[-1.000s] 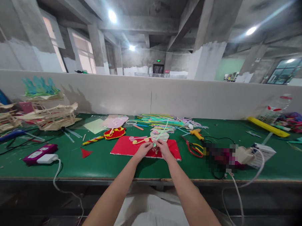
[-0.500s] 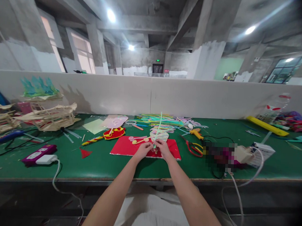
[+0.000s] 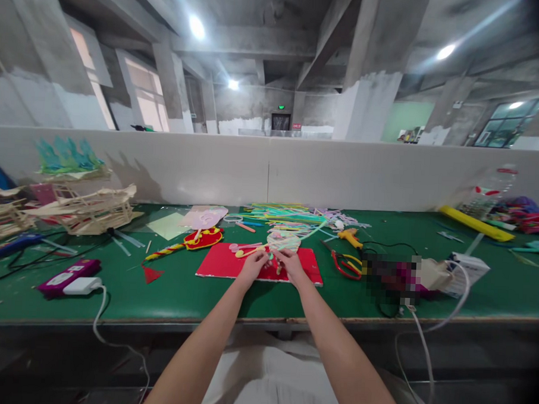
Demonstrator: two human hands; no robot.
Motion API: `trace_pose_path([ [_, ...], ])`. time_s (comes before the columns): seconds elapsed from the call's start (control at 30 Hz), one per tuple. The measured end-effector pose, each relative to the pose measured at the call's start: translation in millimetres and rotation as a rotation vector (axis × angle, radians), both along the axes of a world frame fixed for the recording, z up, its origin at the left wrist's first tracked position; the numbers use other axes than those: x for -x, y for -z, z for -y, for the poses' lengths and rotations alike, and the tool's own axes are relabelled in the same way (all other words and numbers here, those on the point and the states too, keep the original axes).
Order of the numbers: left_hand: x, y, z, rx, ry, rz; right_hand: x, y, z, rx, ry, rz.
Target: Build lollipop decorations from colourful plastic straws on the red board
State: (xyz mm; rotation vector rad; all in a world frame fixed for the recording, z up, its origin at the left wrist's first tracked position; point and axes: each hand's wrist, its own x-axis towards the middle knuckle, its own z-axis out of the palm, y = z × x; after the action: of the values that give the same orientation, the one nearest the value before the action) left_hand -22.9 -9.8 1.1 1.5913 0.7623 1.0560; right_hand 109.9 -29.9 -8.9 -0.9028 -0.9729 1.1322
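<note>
While the left hand (image 3: pixel 251 265) holds the near end of a green strip (image 3: pixel 310 235) in a narrow grip over the red board (image 3: pixel 220 262), I find the right hand (image 3: pixel 292 265) just beside it, cannot tell that hand's grip, and note the strip slanting rightward near loose strips (image 3: pixel 275 213) on the worktop (image 3: pixel 180 299).

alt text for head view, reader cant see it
A person's left hand and right hand handle a pale green strip over a red board on a green table. Loose coloured strips lie behind, a purple power strip to the left.
</note>
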Motion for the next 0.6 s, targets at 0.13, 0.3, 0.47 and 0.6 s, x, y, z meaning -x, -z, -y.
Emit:
trace_pose_path([
  [0.13, 0.0, -0.6, 0.0, 0.059, -0.069, 0.067, 0.7, 1.5, -0.8, 0.051, 0.012, -0.001],
  [0.3, -0.3, 0.0, -0.6, 0.074, -0.068, 0.075, -0.4, 3.1, -0.9, 0.027, 0.022, 0.019],
  [0.47, -1.8, 0.6, 0.5, 0.015, 0.035, -0.013, -1.1, 1.8, -0.8, -0.004, 0.007, 0.019],
  [0.6, -1.9, 3.6, -0.6, 0.002, 0.115, -0.049, -0.5, 1.0, -1.4, -0.022, -0.028, 0.064],
])
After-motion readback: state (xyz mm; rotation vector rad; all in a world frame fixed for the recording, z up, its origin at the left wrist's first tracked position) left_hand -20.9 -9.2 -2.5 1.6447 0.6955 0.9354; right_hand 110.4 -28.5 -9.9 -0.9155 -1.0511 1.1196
